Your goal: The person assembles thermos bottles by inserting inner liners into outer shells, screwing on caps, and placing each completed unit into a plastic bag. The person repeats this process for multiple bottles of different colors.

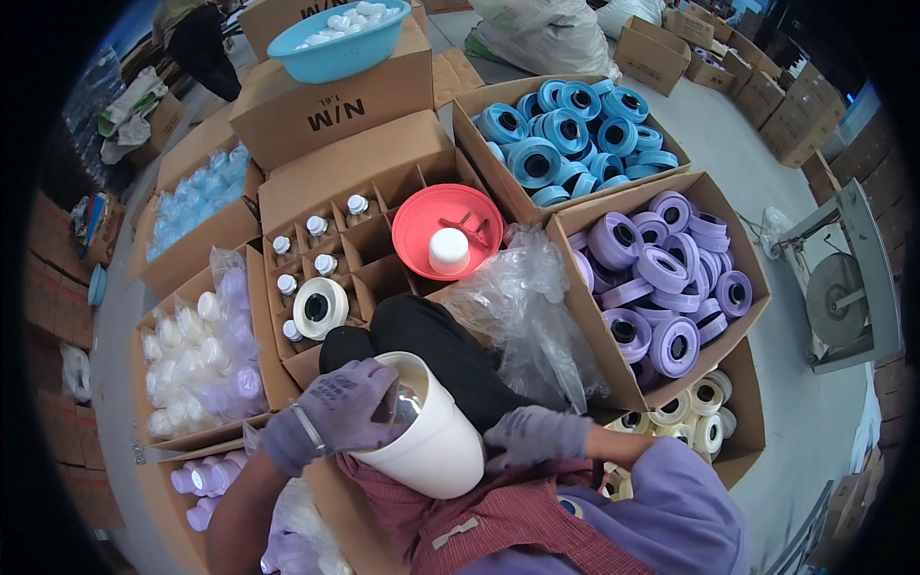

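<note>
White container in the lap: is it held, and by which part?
The left hand holds the white container by its open rim; whether the right hand touches it is unclear.

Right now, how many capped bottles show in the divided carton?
6 bottles: three in the far row, two in the next, one beside the cream ring, which may hide more.

Two gloved hands [335, 410] [539, 436], one large white container [439, 446], one red basin [418, 225], six silver-capped bottles [326, 264] show.

Grey floor [733, 158] spreads right of the right hand [539, 436], beneath a tilted grey panel [870, 244] with a round disc [834, 297]. Brown cartons [62, 307] stack far left of the left hand [340, 407]; a bulky white sack [537, 34] slumps far ahead.
</note>
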`<state>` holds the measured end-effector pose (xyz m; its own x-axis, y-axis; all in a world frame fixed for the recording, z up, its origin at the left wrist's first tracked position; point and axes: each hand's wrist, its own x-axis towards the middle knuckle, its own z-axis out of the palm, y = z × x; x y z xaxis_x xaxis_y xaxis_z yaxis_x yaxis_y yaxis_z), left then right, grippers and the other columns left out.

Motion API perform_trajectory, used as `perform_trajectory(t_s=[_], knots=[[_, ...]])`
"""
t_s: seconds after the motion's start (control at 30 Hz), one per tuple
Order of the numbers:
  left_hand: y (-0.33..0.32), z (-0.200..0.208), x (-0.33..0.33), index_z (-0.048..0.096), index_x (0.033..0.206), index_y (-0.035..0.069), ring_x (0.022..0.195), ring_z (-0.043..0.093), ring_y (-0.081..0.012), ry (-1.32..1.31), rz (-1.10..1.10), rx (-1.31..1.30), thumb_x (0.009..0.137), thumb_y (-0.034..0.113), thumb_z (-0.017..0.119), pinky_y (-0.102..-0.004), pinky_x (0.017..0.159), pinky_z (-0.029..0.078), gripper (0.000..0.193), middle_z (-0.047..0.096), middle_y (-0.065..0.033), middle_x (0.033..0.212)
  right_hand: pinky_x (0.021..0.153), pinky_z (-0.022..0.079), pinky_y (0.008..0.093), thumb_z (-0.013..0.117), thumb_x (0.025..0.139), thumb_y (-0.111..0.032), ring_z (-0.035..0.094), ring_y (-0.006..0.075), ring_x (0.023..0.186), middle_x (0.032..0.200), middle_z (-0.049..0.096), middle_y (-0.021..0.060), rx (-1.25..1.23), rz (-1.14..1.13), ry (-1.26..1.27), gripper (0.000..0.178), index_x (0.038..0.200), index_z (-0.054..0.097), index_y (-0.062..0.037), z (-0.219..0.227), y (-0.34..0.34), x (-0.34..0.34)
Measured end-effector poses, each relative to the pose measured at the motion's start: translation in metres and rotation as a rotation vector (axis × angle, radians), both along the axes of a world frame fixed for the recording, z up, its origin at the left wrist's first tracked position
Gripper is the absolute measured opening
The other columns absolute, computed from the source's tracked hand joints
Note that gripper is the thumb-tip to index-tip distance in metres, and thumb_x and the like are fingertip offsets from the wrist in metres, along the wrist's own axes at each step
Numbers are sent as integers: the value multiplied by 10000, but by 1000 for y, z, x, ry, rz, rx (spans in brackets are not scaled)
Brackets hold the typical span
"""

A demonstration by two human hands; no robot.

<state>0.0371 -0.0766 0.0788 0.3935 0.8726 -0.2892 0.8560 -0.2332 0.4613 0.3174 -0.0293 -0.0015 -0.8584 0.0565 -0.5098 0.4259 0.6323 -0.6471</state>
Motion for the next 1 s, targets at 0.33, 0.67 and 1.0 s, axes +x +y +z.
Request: perform_trajectory(t_s=[0.33, 0.67, 1.0], knots=[[11, -49, 8, 669, 913, 37, 745, 671, -405, 42, 173, 165, 929, 421, 565, -484, 697, 544, 398, 679, -241, 834, 687, 496, 339, 619, 937, -321, 600, 174, 669, 776, 663, 108, 85, -706, 470, 328, 1034, 695, -17, 1, 119, -47], [19, -149, -111, 673, 1051, 41, 727, 634, -111, -1412, 1546, 327, 946, 270, 633, -253, 677, 541, 255, 682, -47, 859, 791, 524, 456, 677, 802, -272, 632, 352, 938, 1019, 609, 143, 782, 132, 761, 303, 1072, 635, -140, -93, 166, -300], [-23, -261, -159, 401, 1427, 50, 1186, 564, -253, -1207, 1501, 544, 869, 68, 679, -399, 983, 502, 624, 521, -103, 1323, 978, 466, 505, 620, 847, -151, 567, 416, 1138, 1201, 550, 232, 611, 528, 415, 483, 1316, 571, -252, -142, 159, -375]])
